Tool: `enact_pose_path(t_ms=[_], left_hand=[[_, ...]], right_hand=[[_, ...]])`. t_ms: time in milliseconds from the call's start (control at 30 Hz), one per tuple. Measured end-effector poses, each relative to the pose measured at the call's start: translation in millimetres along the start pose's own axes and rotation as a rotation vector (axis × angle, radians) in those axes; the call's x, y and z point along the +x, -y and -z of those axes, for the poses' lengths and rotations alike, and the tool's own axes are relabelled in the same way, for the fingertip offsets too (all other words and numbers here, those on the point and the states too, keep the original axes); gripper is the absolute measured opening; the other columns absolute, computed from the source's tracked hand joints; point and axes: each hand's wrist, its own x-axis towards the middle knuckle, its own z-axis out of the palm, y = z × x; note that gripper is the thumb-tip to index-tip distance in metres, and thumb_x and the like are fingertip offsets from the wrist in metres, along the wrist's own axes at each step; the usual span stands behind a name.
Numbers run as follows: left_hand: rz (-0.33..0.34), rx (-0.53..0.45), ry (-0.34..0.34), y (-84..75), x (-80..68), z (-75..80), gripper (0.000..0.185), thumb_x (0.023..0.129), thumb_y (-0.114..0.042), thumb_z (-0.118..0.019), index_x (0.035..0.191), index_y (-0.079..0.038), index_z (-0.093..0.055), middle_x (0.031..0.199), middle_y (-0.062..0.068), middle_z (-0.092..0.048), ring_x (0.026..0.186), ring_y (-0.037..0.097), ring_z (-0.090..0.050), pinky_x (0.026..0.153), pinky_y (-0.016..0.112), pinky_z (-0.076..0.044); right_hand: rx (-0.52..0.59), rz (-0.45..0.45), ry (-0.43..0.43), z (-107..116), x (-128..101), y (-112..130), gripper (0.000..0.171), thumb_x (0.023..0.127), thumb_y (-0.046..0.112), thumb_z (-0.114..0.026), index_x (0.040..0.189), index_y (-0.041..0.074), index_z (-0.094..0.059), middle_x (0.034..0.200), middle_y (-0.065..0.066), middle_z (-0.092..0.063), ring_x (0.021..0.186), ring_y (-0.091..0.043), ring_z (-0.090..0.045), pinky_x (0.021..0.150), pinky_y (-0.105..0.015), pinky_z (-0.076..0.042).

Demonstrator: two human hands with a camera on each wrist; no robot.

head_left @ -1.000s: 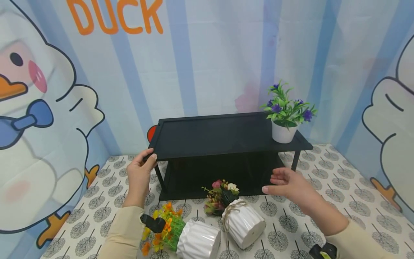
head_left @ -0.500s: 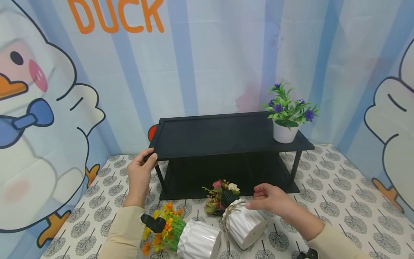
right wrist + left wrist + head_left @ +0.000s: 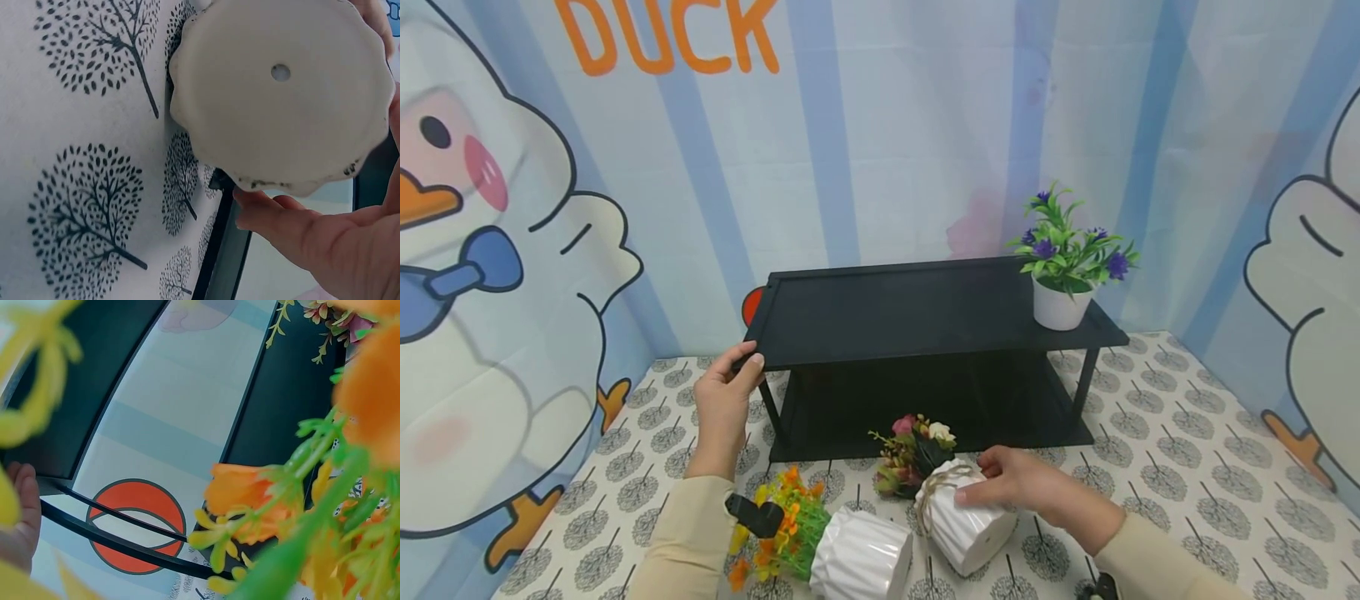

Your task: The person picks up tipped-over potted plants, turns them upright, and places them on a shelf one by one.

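Observation:
My left hand (image 3: 722, 408) pinches the front left corner of a black two-tier shelf (image 3: 887, 321), thumb on top. In the left wrist view, its fingers (image 3: 25, 500) show at the shelf's edge. My right hand (image 3: 1022, 483) is curled round the side of a white fluted flowerpot (image 3: 958, 533) lying on its side, its thumb against the pot. Twine circles this pot, and pink and cream artificial flowers (image 3: 913, 454) point toward the shelf. The right wrist view shows the pot's round base (image 3: 281, 125) with a small hole, and fingers (image 3: 281, 219) beside it.
A second white pot (image 3: 861, 554) with orange and yellow flowers (image 3: 786, 525) lies tipped over at the front, close to the first. A small white pot (image 3: 1060, 304) with purple flowers stands upright on the shelf's top right. Tree-patterned cloth (image 3: 1150, 467) covers the table.
My right hand has moved left and down from beside the shelf's right end to the twine-tied pot, and now holds it. My left hand stays at the shelf corner.

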Motion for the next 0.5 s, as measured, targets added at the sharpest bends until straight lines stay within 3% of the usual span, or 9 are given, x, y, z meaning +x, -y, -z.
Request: enact_pose_path(t_ms=[267, 500], left_hand=[[0.015, 0.006, 0.006, -0.5, -0.6, 0.0, 0.033, 0.092, -0.019, -0.059, 0.121, -0.005, -0.060, 0.123, 0.006, -0.050, 0.094, 0.004, -0.058, 0.084, 0.014, -0.052], [0.017, 0.012, 0.002, -0.8, -0.9, -0.2, 0.033, 0.092, -0.020, -0.059, 0.121, -0.006, -0.060, 0.119, 0.005, -0.052, 0.093, 0.004, -0.059, 0.084, 0.014, -0.053]], right_hand=[[-0.038, -0.032, 0.067, -4.1, 6.1, 2.3, 0.056, 0.077, 0.033, -0.073, 0.112, -0.005, -0.054, 0.095, -0.010, -0.058, 0.081, -0.019, -0.056, 0.069, -0.031, -0.051], [-0.083, -0.055, 0.140, 0.2, 8.4, 10.6, 0.054, 0.078, 0.031, -0.072, 0.112, -0.007, -0.054, 0.097, -0.011, -0.057, 0.085, -0.020, -0.055, 0.073, -0.034, -0.052]])
